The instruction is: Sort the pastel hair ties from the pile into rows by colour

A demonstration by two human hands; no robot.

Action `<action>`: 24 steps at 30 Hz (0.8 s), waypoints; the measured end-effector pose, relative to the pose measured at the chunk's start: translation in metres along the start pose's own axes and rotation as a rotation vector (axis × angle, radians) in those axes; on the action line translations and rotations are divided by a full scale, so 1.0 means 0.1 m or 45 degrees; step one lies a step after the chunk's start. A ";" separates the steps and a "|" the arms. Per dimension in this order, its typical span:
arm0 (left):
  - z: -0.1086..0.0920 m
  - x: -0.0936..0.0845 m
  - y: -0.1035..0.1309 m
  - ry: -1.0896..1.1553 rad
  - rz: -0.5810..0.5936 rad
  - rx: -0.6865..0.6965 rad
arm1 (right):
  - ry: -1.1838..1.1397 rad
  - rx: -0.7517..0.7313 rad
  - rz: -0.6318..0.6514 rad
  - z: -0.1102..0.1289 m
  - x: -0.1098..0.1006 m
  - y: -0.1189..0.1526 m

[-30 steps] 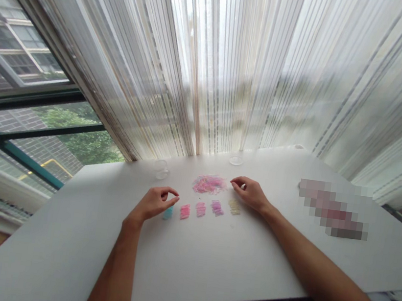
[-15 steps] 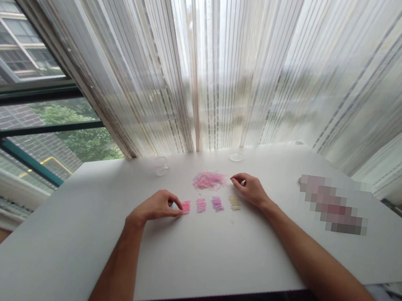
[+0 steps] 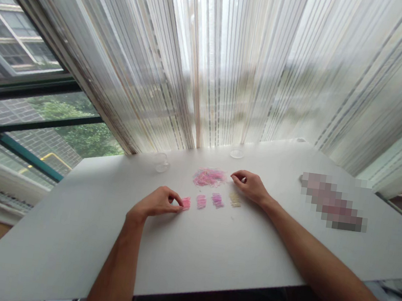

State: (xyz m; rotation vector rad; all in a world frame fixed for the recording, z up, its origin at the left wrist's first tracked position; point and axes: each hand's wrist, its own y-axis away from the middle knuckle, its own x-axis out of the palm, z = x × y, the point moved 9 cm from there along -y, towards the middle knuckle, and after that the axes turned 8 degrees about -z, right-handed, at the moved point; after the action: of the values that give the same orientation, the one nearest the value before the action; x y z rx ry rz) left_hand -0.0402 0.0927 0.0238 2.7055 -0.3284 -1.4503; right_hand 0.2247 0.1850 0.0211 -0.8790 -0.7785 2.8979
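My left hand rests on the white table, thumb and forefinger pinched at the left edge of a red-pink bundle of small strips. Whatever lies between those fingertips is too small to make out. My right hand has its fingertips closed together just right of a loose pink and mixed-colour pile; anything in them is hidden. In a row in front of the pile, right of the red-pink bundle, lie a pink bundle, a purple bundle and a yellowish bundle.
The white table stands against a striped curtain. A clear round container is at the back left, and a clear round lid at the back middle. A pixelated long object lies at the right.
The view has shifted slightly. A small bluish spot seen earlier by my left fingers no longer shows. Both hands have stayed nearly in place.
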 end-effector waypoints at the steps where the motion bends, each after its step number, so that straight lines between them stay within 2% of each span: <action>1: 0.01 0.00 0.00 0.003 0.003 0.002 | 0.001 0.000 0.000 -0.01 0.00 0.00; 7: 0.11 -0.02 0.00 0.029 0.000 -0.054 | 0.003 0.002 -0.002 -0.04 0.01 0.00; 11: 0.09 0.00 0.00 0.009 0.009 -0.035 | 0.007 0.001 -0.003 -0.03 0.01 0.00; 13: 0.07 -0.02 -0.02 0.005 -0.040 0.003 | 0.001 -0.004 -0.006 -0.02 0.01 0.00; 15: 0.05 -0.14 -0.04 0.004 -0.224 0.065 | -0.009 -0.008 -0.007 -0.01 0.01 0.00; 18: 0.03 -0.40 -0.04 0.008 -0.613 0.156 | -0.020 -0.005 -0.013 0.00 0.02 0.00; 20: 0.00 -0.49 -0.07 0.023 -0.726 0.193 | -0.023 -0.002 -0.018 -0.01 0.02 0.00; 22: -0.08 -0.47 -0.16 0.027 -0.669 0.234 | -0.016 -0.003 -0.010 -0.01 0.03 0.00; 24: -0.19 -0.42 -0.30 -0.010 -0.547 0.279 | 0.000 -0.004 0.005 -0.02 0.05 0.00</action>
State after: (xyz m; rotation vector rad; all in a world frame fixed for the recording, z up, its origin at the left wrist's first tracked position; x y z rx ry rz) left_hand -0.0425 0.1294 0.0639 3.0886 0.1133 -1.6024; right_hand 0.2215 0.1871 0.0172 -0.8821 -0.7830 2.9004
